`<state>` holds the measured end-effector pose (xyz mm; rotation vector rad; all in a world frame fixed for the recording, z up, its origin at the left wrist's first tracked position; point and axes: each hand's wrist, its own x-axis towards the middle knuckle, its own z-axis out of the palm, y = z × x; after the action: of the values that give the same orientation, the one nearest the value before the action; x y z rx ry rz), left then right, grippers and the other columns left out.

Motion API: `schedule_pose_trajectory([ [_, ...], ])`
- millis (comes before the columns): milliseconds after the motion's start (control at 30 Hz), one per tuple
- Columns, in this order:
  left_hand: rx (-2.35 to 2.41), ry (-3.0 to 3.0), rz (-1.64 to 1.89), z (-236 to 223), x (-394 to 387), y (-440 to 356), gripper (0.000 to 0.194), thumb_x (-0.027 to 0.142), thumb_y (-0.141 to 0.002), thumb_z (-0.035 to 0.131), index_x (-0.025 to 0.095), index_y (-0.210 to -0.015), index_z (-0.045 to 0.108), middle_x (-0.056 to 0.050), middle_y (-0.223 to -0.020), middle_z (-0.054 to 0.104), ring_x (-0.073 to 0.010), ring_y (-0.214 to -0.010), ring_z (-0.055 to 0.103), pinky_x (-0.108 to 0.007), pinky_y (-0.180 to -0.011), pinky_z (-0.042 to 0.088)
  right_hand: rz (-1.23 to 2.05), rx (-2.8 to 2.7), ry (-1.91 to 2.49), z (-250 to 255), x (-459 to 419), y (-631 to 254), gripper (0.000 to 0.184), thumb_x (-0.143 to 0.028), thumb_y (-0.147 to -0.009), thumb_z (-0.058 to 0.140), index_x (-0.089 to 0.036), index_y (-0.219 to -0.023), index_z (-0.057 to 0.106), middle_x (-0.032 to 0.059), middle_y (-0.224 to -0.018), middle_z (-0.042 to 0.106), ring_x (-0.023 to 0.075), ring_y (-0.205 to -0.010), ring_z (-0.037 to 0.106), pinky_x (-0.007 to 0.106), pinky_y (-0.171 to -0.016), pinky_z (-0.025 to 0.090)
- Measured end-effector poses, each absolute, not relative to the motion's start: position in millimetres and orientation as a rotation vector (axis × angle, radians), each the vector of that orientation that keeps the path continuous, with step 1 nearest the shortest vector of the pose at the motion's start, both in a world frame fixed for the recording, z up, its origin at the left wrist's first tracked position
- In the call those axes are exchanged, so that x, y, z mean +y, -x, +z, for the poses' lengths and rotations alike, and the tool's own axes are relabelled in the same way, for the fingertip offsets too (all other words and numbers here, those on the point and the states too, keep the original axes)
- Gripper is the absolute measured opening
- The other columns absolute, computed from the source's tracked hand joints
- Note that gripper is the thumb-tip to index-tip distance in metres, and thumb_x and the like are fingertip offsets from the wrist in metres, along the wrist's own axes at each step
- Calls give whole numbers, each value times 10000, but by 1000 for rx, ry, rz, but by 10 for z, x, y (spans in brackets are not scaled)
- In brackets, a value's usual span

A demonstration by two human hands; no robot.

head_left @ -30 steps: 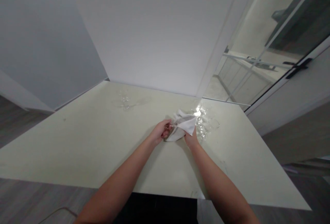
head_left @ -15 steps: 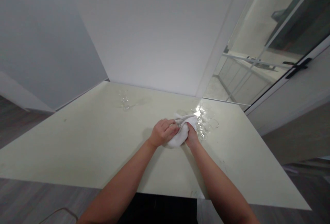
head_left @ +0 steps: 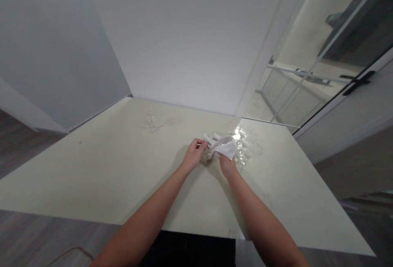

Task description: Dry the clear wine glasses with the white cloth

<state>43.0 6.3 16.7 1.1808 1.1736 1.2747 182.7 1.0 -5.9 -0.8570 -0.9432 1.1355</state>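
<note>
Over table (head_left: 107,173), hands (head_left: 193,155) (head_left: 227,166) at cloth (head_left: 226,148), glassware (head_left: 243,163) beside

White cloth (head_left: 226,146), soft, crumpled into uneven folds; gripped in right hand (head_left: 227,165), draped over its fingers, left end reaching fingertips of left hand (head_left: 196,150). Clear glass (head_left: 206,157), see-through, partly hidden; between both hands, just beside left hand, below cloth's left end. Shape and tilt unclear.
</note>
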Motion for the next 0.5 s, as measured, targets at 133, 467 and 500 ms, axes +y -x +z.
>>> schedule_pose_trajectory([
  [133, 1229, -1288, 1454, 152, 91, -397, 240, 437, -814, 591, 198, -818, 562, -5, -787, 599, -146, -742, 559, -231, -630, 431, 1133, -955, 991, -31, -31, -1804, 257, -282, -654, 716, -174, -878, 646, 9, -814, 694, 171, -739, 618, 295, -713, 520],
  [467, 1000, -1490, 1467, 240, -48, -442, 404, 426, -783, 669, 201, -1100, 559, -70, -1071, 630, -203, -1007, 588, -304, -858, 447, 1092, -1301, 875, -72, -120, -1718, 639, -143, -622, 717, -211, -1229, 526, 29, -1024, 681, 154, -814, 625, 288, -759, 529],
  [500, 986, -1482, 1469, 241, -48, -436, 412, 439, -787, 664, 200, -1106, 563, -74, -1077, 634, -208, -1023, 588, -308, -869, 445, 1117, -1323, 856, -77, -132, -1709, 651, -144, -622, 723, -216, -1239, 527, 35, -1054, 679, 162, -845, 633, 301, -788, 532],
])
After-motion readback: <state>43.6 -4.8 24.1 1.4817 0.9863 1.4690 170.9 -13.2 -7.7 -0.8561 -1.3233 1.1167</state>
